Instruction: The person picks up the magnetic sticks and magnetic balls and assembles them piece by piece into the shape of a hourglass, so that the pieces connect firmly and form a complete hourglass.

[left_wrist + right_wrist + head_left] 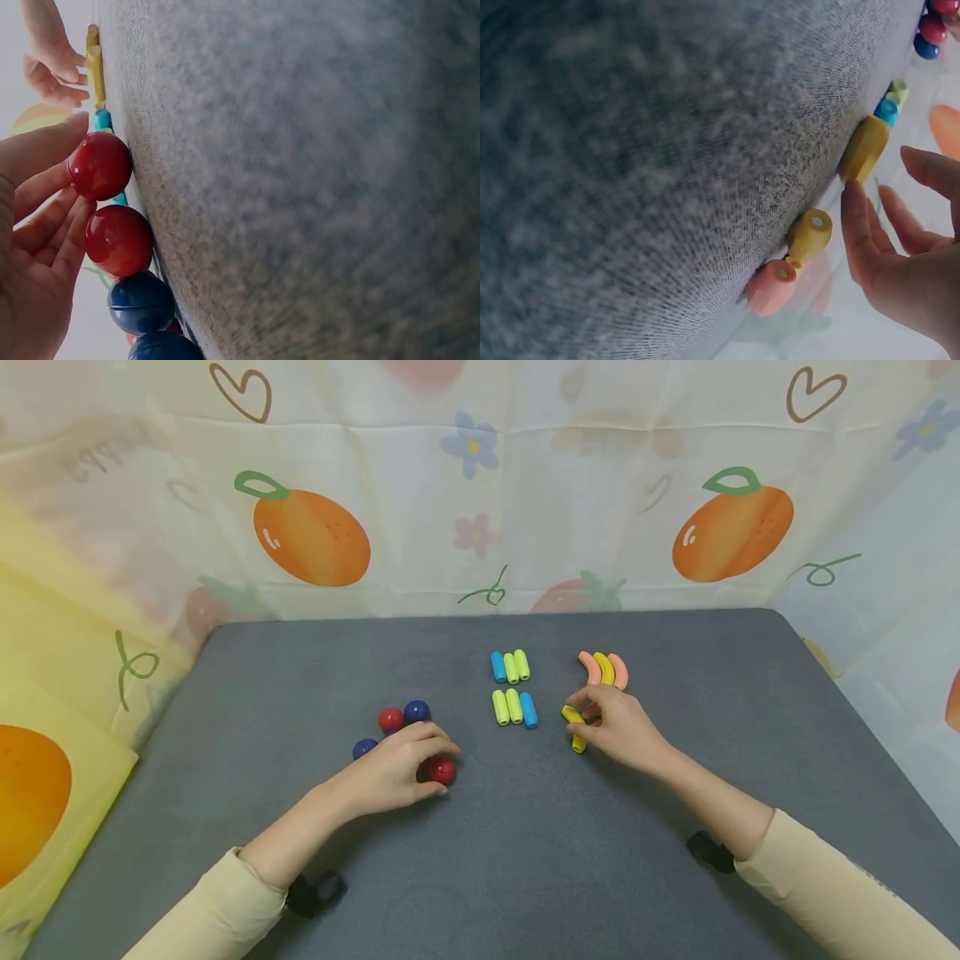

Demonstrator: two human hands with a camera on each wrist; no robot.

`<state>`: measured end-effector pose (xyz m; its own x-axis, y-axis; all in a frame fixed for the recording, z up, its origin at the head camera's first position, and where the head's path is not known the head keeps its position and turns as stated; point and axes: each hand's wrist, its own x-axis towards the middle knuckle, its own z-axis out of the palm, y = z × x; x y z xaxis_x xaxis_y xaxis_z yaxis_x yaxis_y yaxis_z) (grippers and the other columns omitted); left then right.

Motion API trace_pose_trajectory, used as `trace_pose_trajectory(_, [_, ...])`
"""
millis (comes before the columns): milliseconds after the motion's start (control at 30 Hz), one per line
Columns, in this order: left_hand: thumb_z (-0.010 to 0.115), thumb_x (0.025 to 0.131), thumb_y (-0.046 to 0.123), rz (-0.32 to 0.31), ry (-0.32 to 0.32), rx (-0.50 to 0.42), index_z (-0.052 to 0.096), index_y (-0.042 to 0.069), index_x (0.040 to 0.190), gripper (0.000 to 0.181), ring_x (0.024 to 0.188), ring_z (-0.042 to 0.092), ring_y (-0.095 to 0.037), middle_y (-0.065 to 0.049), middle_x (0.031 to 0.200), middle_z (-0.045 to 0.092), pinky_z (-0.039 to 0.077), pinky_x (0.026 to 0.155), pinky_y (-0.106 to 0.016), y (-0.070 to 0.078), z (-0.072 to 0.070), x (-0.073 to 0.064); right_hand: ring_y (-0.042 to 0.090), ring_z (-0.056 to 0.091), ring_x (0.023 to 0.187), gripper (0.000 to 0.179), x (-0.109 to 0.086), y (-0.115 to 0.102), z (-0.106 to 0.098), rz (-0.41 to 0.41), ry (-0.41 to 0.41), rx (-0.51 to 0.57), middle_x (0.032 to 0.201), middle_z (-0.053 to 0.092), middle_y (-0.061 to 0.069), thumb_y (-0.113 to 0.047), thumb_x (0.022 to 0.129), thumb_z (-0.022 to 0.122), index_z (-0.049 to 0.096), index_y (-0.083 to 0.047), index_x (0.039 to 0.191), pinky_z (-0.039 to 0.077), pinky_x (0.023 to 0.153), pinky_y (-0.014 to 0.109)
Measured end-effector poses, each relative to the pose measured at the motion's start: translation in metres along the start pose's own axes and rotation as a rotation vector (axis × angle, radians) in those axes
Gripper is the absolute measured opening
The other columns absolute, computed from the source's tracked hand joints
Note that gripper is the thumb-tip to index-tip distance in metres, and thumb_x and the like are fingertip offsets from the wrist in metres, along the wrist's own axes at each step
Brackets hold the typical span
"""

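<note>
My left hand (397, 768) holds a glossy red ball (443, 770) on the table, thumb on one side and fingers on the other. In the left wrist view, a second red ball (120, 240) sits right beside it by my fingers, with dark blue balls (141, 303) behind. Over a yellow, slightly curved, banana-like piece (579, 743) hovers my right hand (618, 727), thumb and forefinger spread apart. The right wrist view shows one fingertip right at the end of that yellow piece (864, 150); the other fingers stand away from it. My right hand hides part of the pieces beneath.
Beyond my right hand, pink and yellow curved pieces (603, 668) lie side by side. Between the hands are two short rows of blue and lime-green sticks, back (512, 667) and front (514, 707). More balls, red (391, 720) and blue (417, 712), lie past my left hand.
</note>
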<state>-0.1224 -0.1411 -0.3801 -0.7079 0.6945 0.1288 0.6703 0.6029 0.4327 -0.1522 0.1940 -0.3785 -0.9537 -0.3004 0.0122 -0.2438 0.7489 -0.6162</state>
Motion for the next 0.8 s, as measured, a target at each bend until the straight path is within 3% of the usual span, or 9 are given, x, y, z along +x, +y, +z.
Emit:
trace_pose_trajectory(367, [0.085, 0.076, 0.014, 0.053, -0.009, 0.054, 0.07, 0.007, 0.112, 0.04, 0.107, 0.06, -0.018, -0.004, 0.112, 0.065, 0.056, 0.094, -0.034, -0.0006, 0.002, -0.0002, 0.025, 0.067, 0.09, 0.034, -0.001, 0.0011, 0.0071, -0.047, 0.045, -0.072, 0.112, 0.069, 0.015, -0.01, 0.083, 0.075, 0.066, 0.0, 0.114, 0.057, 0.076, 0.039])
trace_pose_trajectory(800, [0.084, 0.077, 0.011, 0.077, -0.002, 0.101, 0.071, 0.009, 0.108, 0.034, 0.105, 0.062, -0.018, -0.004, 0.11, 0.068, 0.057, 0.092, -0.034, 0.0018, 0.0031, 0.0013, 0.026, 0.068, 0.093, 0.034, 0.0012, 0.0038, 0.0061, -0.028, -0.001, -0.051, 0.116, 0.068, 0.019, -0.008, 0.086, 0.073, 0.064, 0.002, 0.118, 0.058, 0.079, 0.039])
